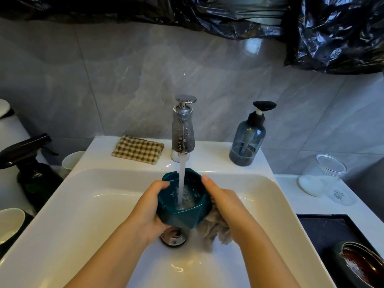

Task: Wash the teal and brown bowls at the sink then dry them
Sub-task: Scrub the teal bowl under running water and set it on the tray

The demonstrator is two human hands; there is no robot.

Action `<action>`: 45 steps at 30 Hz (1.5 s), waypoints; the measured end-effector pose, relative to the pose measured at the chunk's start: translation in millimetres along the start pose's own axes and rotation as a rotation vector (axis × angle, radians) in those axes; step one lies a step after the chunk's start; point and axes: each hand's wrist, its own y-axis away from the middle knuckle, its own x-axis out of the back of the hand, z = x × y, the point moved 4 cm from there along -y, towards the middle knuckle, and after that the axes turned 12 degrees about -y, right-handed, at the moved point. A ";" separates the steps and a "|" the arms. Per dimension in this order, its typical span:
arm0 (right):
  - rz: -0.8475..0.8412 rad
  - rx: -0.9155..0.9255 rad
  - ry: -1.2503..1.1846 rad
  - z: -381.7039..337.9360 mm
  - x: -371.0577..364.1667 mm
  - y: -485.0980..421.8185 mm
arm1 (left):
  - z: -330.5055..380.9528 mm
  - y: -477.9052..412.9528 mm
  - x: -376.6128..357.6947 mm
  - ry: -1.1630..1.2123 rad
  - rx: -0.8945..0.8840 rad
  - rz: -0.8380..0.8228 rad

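Teal against white porcelain: the teal bowl, faceted, held upright over the drain in the middle of the sink, straight beneath the chrome tap. Water stream falling into the hollow of the bowl, splashing and pooling at the bottom.

Gripped on its left wall by the left hand, thumb hooked at the rim, fingers curled round underneath. Gripped on its right wall by the right hand, thumb laid along the rim, with a wet grey rag bunched between palm and bowl and hanging toward the basin. Both forearms bare, reaching in from the near edge.

Well apart at the near right, off the sink: the brown bowl, glossy inside, resting on a dark tray and partly cut off by the frame edge.

On the far ledge of the sink, a folded checked cloth left of the tap and a smoky pump bottle right of it, some liquid at its bottom. On the white counter to the right, a clear jar with white contents, and a clear lid just near of it.

At the left, a dark spray bottle, a white cup beyond it, and a white dish at the near left edge. Across the top, black plastic sheeting over a grey tiled wall.
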 end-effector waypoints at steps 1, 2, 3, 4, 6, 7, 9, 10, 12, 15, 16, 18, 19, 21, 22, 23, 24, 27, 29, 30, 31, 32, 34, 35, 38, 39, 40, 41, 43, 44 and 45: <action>-0.041 0.004 0.003 0.1 -3.8 1.7 | -0.4 -1.5 1.4 -0.002 -0.015 -0.012; -0.054 0.012 -0.003 0.3 -4.2 2.6 | 0.1 -1.7 2.0 -0.022 -0.019 -0.031; -0.047 0.027 -0.022 0.4 -3.4 3.1 | 0.7 -1.9 2.5 -0.070 -0.018 -0.045; -0.030 0.046 -0.044 1.3 -1.3 3.1 | 1.1 -1.8 3.0 -0.151 -0.014 -0.048; 0.032 0.095 -0.111 0.1 3.2 2.9 | 0.6 -0.6 3.1 -0.438 -0.040 -0.029; 0.067 0.120 -0.127 -0.9 5.4 2.7 | -0.2 0.7 1.7 -0.585 -0.064 -0.022; 0.104 0.176 -0.114 -4.1 7.0 3.0 | -2.5 3.7 -2.0 -0.764 -0.086 -0.011; 0.111 0.203 -0.100 -5.4 6.8 3.5 | -2.6 4.9 -3.3 -0.789 -0.100 0.002; 0.116 0.265 -0.068 -8.4 5.6 5.1 | -1.3 3.3 -2.2 -0.764 -0.163 0.075; 0.072 0.360 -0.049 -13.2 2.8 8.8 | 5.7 -2.1 8.8 -0.935 -0.324 0.333; 0.045 0.394 -0.045 -15.8 1.8 11.0 | 8.6 -1.7 11.4 -1.028 -0.364 0.403; 0.004 0.461 -0.019 -20.3 1.8 14.3 | 12.3 -0.5 12.7 -1.095 -0.413 0.437; -0.007 0.495 -0.005 -22.0 2.8 15.3 | 13.2 -0.6 12.5 -1.073 -0.425 0.415; -0.011 0.559 0.031 -25.0 5.4 16.1 | 14.3 -0.4 9.8 -0.970 -0.435 0.341; -0.007 0.586 0.069 -25.9 7.1 15.8 | 14.4 -0.6 8.2 -0.928 -0.440 0.308; -0.004 0.610 0.122 -26.3 9.2 15.6 | 14.3 -1.0 6.6 -0.903 -0.448 0.284; 0.000 0.630 0.180 -27.1 11.6 16.1 | 14.1 -1.0 4.7 -0.886 -0.459 0.262; -0.011 0.679 0.320 -28.5 20.2 19.2 | 11.8 -0.9 -1.0 -0.851 -0.487 0.183; -0.023 0.711 0.368 -30.1 25.5 22.3 | 10.6 0.7 -4.8 -0.858 -0.503 0.150; -0.028 0.721 0.371 -30.3 28.0 22.5 | 10.3 0.6 -5.6 -0.869 -0.517 0.149; -0.037 0.722 0.364 -29.4 30.6 22.1 | 10.1 0.5 -5.9 -0.872 -0.525 0.152; -0.049 0.724 0.358 -28.8 32.5 21.8 | 9.9 1.4 -6.5 -0.864 -0.523 0.152; -0.054 0.735 0.370 -28.1 36.4 21.4 | 9.0 3.9 -8.5 -0.827 -0.512 0.135; -0.048 0.742 0.375 -27.9 38.7 21.2 | 8.4 4.2 -9.7 -0.805 -0.512 0.123; -0.009 0.754 0.335 -29.2 45.4 22.8 | 5.9 5.7 -15.4 -0.806 -0.533 0.062; 0.005 0.748 0.328 -29.9 47.6 23.7 | 5.9 6.9 -17.5 -0.818 -0.540 0.043; 0.012 0.735 0.322 -31.1 49.3 25.9 | 6.1 7.3 -18.2 -0.825 -0.542 0.032; 0.010 0.721 0.304 -32.1 51.0 27.9 | 7.3 7.8 -18.3 -0.830 -0.543 0.028; -0.018 0.704 0.222 -33.4 54.5 30.5 | 11.0 10.0 -18.2 -0.851 -0.539 0.014; -0.036 0.696 0.179 -33.4 55.9 30.6 | 12.4 10.7 -18.2 -0.871 -0.536 -0.001; -0.053 0.692 0.148 -32.8 56.4 30.0 | 13.5 11.7 -18.5 -0.896 -0.534 -0.019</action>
